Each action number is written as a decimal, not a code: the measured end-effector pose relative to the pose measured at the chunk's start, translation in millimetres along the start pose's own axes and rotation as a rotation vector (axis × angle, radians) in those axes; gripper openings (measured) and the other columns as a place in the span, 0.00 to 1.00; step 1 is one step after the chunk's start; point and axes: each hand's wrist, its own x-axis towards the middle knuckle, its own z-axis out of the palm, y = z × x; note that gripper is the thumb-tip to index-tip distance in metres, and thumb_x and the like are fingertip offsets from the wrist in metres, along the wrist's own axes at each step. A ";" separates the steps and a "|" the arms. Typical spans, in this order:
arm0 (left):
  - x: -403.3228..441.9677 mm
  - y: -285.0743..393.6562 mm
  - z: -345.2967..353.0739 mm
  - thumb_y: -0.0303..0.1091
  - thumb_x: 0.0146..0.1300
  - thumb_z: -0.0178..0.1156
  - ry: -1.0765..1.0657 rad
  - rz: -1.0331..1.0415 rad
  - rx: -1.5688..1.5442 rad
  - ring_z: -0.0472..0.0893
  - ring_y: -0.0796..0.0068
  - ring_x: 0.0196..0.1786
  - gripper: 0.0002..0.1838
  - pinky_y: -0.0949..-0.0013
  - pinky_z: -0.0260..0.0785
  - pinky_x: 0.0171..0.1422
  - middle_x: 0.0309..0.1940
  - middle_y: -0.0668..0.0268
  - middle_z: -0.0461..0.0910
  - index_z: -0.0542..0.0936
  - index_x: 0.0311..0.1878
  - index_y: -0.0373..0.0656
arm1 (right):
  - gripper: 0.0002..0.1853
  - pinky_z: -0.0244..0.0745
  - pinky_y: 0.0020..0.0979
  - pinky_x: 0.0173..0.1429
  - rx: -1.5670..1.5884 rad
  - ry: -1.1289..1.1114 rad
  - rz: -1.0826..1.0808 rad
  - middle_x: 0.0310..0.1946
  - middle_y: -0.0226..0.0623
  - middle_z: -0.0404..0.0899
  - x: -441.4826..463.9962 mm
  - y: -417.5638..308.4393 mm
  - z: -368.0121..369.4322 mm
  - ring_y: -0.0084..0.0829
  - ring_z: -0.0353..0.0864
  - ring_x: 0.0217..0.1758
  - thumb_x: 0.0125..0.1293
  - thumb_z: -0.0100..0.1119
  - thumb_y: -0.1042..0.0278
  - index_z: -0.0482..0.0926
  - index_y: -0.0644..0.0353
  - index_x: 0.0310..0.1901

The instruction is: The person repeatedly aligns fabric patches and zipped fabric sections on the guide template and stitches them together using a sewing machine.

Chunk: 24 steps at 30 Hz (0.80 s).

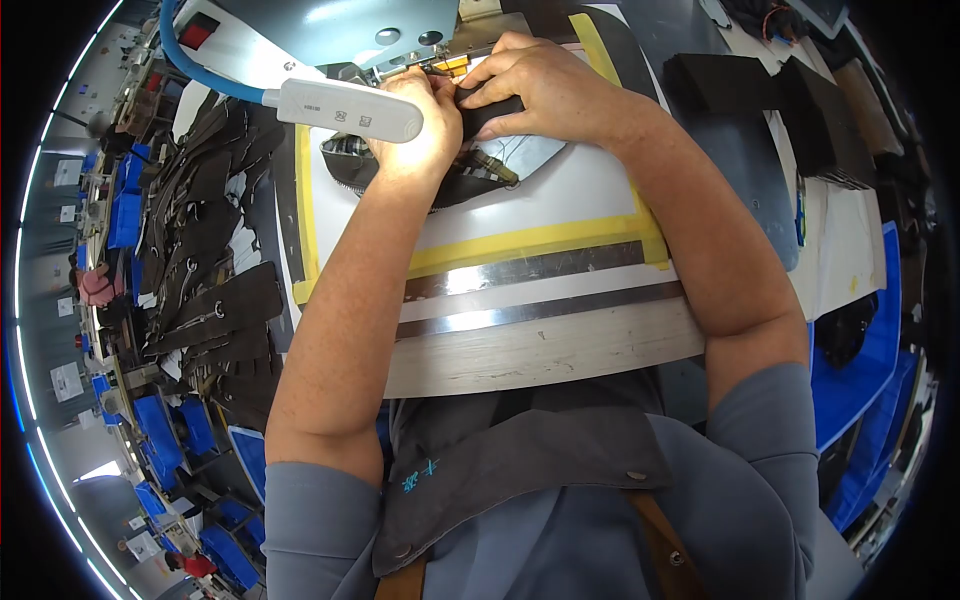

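A dark fabric piece (470, 188) with a zipper along its edge and a checked lining lies on the white work surface, beneath the head of a sewing machine (360, 40). My left hand (428, 135) grips it from the left, fingers curled close to the machine's presser foot. A white lamp head (350, 110) covers part of that hand. From the right, my right hand (550, 90) pinches a folded dark part of the same piece, thumb below and fingers on top. Both hands are close together at the needle area, and their fingertips are partly hidden.
Yellow tape (540, 240) borders the white surface. Dark straps with metal clips (200, 310) are heaped to the left. Stacks of black pieces (820, 125) stand on the right, above a blue bin (870, 370). A blue hose (205, 75) runs to the lamp.
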 end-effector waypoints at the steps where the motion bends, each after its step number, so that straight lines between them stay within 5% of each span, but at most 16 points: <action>1: 1.0 -4.7 -0.9 0.41 0.65 0.69 0.000 0.055 0.004 0.87 0.55 0.46 0.09 0.55 0.77 0.53 0.39 0.57 0.88 0.87 0.40 0.47 | 0.22 0.75 0.33 0.65 0.000 0.002 0.000 0.55 0.26 0.87 0.0 1.5 1.4 0.31 0.76 0.59 0.54 0.78 0.55 0.91 0.55 0.50; 9: -18.0 -35.3 -33.7 0.30 0.64 0.66 0.088 0.338 0.292 0.88 0.55 0.44 0.04 0.56 0.79 0.51 0.38 0.57 0.88 0.87 0.38 0.41 | 0.21 0.73 0.35 0.66 -0.078 0.059 -0.065 0.52 0.27 0.89 -0.1 0.5 4.9 0.31 0.78 0.58 0.56 0.76 0.52 0.91 0.53 0.49; 18: -29.6 -34.1 -39.5 0.27 0.70 0.56 -0.024 0.650 -0.175 0.83 0.49 0.58 0.14 0.55 0.75 0.63 0.57 0.48 0.83 0.83 0.55 0.33 | 0.20 0.74 0.34 0.66 -0.086 0.037 -0.053 0.52 0.28 0.89 2.5 -2.6 1.7 0.30 0.78 0.58 0.56 0.76 0.54 0.91 0.55 0.48; 24: -31.4 -33.9 -47.5 0.30 0.69 0.55 -0.108 0.655 -0.038 0.84 0.48 0.54 0.19 0.51 0.75 0.61 0.48 0.48 0.86 0.79 0.62 0.37 | 0.20 0.71 0.35 0.69 -0.103 -0.014 -0.015 0.54 0.24 0.88 2.5 -8.2 -2.4 0.27 0.76 0.60 0.58 0.75 0.52 0.91 0.52 0.49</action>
